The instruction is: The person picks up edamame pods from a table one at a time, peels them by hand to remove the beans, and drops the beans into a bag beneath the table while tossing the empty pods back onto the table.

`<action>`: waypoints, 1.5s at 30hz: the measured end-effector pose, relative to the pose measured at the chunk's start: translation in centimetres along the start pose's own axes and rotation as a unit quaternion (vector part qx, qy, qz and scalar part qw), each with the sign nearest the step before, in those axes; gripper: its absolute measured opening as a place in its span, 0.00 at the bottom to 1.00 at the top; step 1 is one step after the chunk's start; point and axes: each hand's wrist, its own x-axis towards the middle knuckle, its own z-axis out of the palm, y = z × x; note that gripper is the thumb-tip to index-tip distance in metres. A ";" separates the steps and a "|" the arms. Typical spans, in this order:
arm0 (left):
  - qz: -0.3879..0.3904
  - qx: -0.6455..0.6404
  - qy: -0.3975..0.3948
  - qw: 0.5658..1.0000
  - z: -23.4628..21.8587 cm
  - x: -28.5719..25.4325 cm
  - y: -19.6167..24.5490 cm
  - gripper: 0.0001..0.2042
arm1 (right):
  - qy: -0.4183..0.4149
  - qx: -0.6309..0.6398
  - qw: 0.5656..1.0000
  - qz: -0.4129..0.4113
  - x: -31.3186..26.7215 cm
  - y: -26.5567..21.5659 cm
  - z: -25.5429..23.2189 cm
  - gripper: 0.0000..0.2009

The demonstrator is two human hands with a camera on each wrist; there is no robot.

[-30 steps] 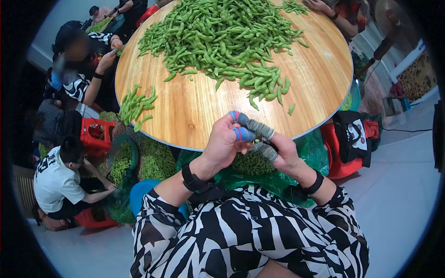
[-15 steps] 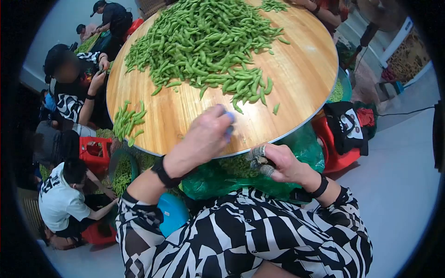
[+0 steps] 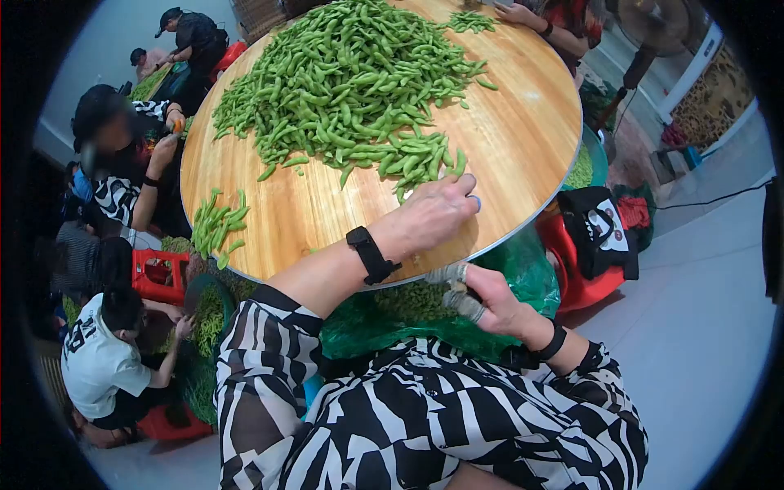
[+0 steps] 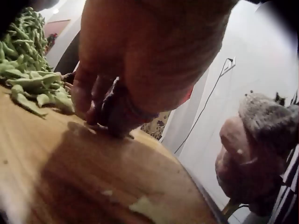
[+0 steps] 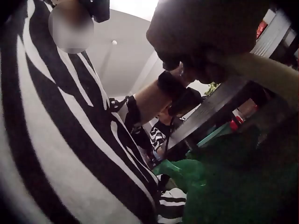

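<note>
a round wooden table [image 3: 523,155] carried a big heap of green pods [image 3: 351,82], with a small separate cluster of pods [image 3: 216,224] near its left edge and a few pale scraps [image 4: 145,205] lying by its rim.

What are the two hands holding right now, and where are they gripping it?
The left hand reaches into the green soybean pods on the round wooden table; any grip is hidden. The right hand, fingers curled, shows no clear object.

Bare wood of the round table [image 3: 523,155] lies open right of the left hand [image 3: 433,214]. The edamame heap [image 3: 343,82] blocks the way ahead; a smaller pod cluster [image 3: 216,224] sits well left. The green bag [image 3: 523,278] crowds the rim below.
</note>
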 end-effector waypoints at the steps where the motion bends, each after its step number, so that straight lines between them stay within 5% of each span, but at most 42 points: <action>1: 0.014 0.007 0.017 1.000 -0.1 -0.2 0.1 0.07 | 0.019 0.031 0.998 0.044 -0.2 -0.1 -0.1 0.16; 5: -0.150 -0.128 -0.023 0.980 -1.2 -2.4 0.5 0.05 | 0.119 0.177 0.963 0.164 -0.3 -0.3 -0.2 0.18; 7: -0.292 -0.297 0.043 0.908 -2.5 -3.9 1.7 0.07 | 0.183 0.262 0.926 0.199 -0.3 -0.5 0.1 0.19; 10: -0.406 -0.462 0.057 0.786 -5.1 -5.4 3.0 0.10 | 0.169 0.282 0.923 0.202 1.1 -1.4 0.4 0.19; 16: -0.364 -0.531 0.142 0.752 -5.5 -8.3 4.8 0.10 | 0.095 0.423 0.875 0.216 2.7 -1.1 2.3 0.16; 19: -0.355 -0.530 0.185 0.748 -5.2 -9.2 5.2 0.11 | 0.055 0.399 0.897 0.180 3.2 -1.2 2.5 0.17; 28: -0.331 -0.488 0.215 0.779 -4.9 -10.5 5.7 0.14 | 0.017 0.455 0.869 0.193 3.8 -1.3 2.8 0.18; 32: -0.329 -0.480 0.228 0.781 -4.7 -10.7 5.9 0.14 | 0.014 0.378 0.905 0.196 3.9 -1.0 2.6 0.17; 36: -0.351 -0.521 0.222 0.746 -4.7 -10.7 5.3 0.14 | 0.034 0.353 0.911 0.211 4.4 -1.3 2.5 0.15; 45: -0.321 -0.723 0.217 0.572 -4.4 -10.4 5.3 0.14 | -0.019 0.444 0.879 0.172 3.8 -0.1 1.3 0.13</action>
